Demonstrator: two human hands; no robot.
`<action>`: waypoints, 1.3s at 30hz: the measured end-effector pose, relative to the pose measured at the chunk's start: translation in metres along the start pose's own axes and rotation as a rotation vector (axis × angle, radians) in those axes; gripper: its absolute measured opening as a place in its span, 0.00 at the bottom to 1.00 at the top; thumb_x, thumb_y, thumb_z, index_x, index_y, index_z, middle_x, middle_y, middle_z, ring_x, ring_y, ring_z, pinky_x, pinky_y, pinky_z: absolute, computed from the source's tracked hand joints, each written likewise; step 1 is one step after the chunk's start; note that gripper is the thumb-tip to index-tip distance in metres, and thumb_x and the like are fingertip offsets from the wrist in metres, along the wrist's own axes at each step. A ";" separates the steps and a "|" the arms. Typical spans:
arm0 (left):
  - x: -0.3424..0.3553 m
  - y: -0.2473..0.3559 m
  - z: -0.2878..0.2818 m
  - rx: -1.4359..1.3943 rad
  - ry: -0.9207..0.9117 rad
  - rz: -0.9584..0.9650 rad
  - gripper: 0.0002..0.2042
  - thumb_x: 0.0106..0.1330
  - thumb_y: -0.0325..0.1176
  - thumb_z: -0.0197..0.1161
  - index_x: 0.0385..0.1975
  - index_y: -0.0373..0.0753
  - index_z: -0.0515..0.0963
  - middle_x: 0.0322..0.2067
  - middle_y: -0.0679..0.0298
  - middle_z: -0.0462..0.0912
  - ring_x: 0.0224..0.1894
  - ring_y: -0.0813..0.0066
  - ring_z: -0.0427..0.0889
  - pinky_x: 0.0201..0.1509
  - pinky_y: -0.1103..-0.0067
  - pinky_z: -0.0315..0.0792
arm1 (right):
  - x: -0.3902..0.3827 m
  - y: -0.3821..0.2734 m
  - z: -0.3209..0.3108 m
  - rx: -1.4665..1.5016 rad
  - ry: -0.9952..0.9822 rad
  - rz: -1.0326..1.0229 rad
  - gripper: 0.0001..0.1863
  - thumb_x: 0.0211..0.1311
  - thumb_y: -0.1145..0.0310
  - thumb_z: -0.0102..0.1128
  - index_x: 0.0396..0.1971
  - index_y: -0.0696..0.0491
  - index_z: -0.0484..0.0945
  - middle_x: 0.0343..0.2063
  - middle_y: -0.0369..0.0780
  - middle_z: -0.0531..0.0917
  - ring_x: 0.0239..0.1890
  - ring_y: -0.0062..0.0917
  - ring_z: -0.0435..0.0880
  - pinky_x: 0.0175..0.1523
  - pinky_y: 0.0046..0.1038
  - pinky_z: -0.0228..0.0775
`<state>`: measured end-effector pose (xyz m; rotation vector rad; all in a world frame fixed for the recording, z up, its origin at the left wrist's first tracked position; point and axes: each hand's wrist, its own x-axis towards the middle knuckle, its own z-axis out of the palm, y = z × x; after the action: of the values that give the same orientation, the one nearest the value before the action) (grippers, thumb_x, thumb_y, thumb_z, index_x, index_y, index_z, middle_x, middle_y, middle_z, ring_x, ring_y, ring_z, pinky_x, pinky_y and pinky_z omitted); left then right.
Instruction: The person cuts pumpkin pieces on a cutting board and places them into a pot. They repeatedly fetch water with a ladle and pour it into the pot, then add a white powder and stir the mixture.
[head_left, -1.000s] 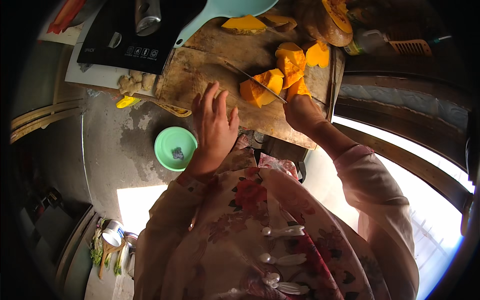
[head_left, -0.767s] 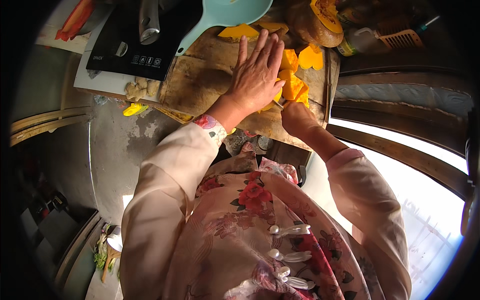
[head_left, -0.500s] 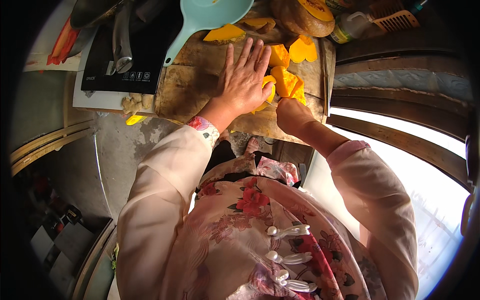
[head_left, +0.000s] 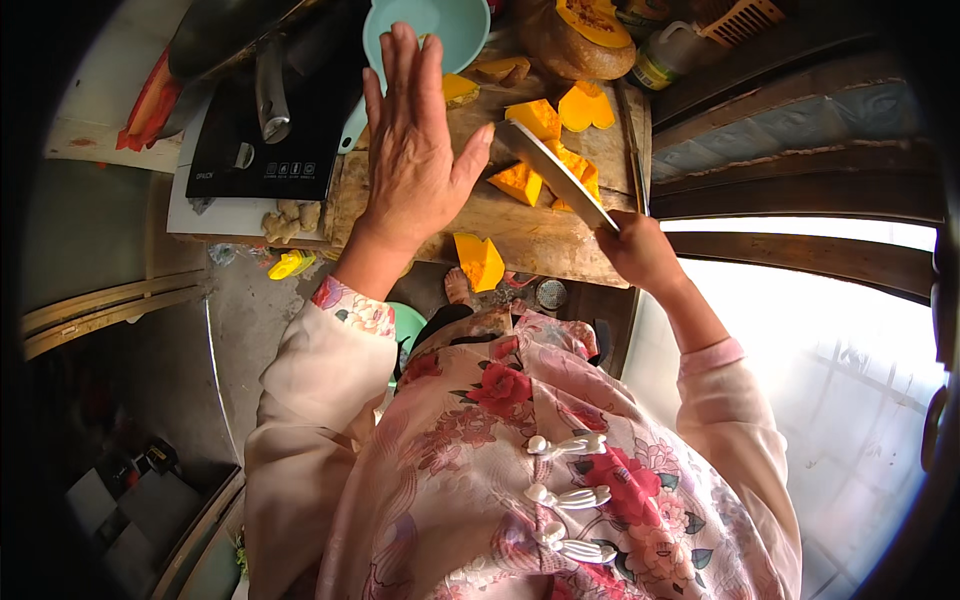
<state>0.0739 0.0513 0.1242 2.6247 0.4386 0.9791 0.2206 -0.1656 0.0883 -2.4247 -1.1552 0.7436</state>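
Observation:
My left hand (head_left: 410, 150) is raised at the left part of the wooden board (head_left: 550, 250), fingers stretched and apart, holding nothing. My right hand (head_left: 635, 250) grips a knife (head_left: 558, 173), its long blade angled up-left over cut orange pumpkin chunks (head_left: 517, 182). A separate pumpkin wedge (head_left: 480, 260) is at the board's front edge, partly past it; whether it rests there or is falling I cannot tell. More pieces (head_left: 587, 107) and a larger cut pumpkin (head_left: 570, 40) lie toward the back.
A black cooktop (head_left: 245, 170) with a steel-handled pan (head_left: 272, 95) stands left, ginger (head_left: 283, 225) before it. A turquoise pan (head_left: 460, 30) is behind the board, a plastic bottle (head_left: 660, 55) at back right. Below are a green basin (head_left: 405, 325) and my foot (head_left: 457, 283).
My left hand came down over the pumpkin, then moved up-left off it. The knife blade has risen. A wedge now appears apart at the front edge, nearer me than the other chunks.

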 end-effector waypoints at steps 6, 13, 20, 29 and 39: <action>-0.072 -0.008 -0.027 0.064 -0.176 -0.101 0.37 0.55 0.38 0.56 0.59 0.31 0.42 0.61 0.46 0.40 0.64 0.50 0.35 0.63 0.58 0.32 | -0.043 0.033 0.001 0.257 0.118 0.172 0.09 0.51 0.69 0.53 0.21 0.60 0.71 0.11 0.43 0.70 0.13 0.26 0.66 0.22 0.26 0.60; -0.113 -0.013 -0.012 0.030 -0.464 -0.104 0.39 0.54 0.39 0.56 0.59 0.31 0.40 0.61 0.46 0.37 0.64 0.51 0.33 0.63 0.60 0.31 | -0.049 0.026 0.016 0.582 0.118 0.123 0.15 0.49 0.75 0.55 0.40 0.60 0.70 0.13 0.29 0.68 0.16 0.12 0.63 0.22 0.16 0.56; -0.095 -0.026 -0.008 0.013 -0.302 -0.243 0.37 0.54 0.36 0.56 0.59 0.31 0.41 0.61 0.46 0.37 0.64 0.50 0.34 0.63 0.61 0.32 | -0.023 -0.015 -0.024 0.331 0.137 -0.268 0.29 0.41 0.84 0.50 0.50 0.55 0.65 0.30 0.42 0.72 0.29 0.28 0.70 0.38 0.21 0.63; -0.133 -0.030 -0.028 -0.024 -0.118 -0.493 0.34 0.53 0.27 0.55 0.58 0.32 0.44 0.61 0.46 0.39 0.63 0.49 0.38 0.63 0.62 0.39 | -0.025 0.001 -0.051 0.751 0.374 0.008 0.26 0.50 0.80 0.52 0.52 0.55 0.62 0.19 0.31 0.68 0.17 0.12 0.64 0.23 0.13 0.60; -0.158 0.014 -0.013 -0.211 -0.124 -0.577 0.31 0.55 0.26 0.52 0.59 0.33 0.46 0.61 0.48 0.43 0.63 0.52 0.43 0.63 0.66 0.44 | -0.012 0.068 -0.042 0.215 0.276 0.191 0.25 0.49 0.70 0.53 0.51 0.53 0.66 0.19 0.42 0.75 0.20 0.28 0.75 0.31 0.26 0.68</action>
<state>-0.0458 -0.0202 0.0474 2.1585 0.9350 0.6267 0.2801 -0.2201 0.0910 -2.3827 -0.7085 0.5327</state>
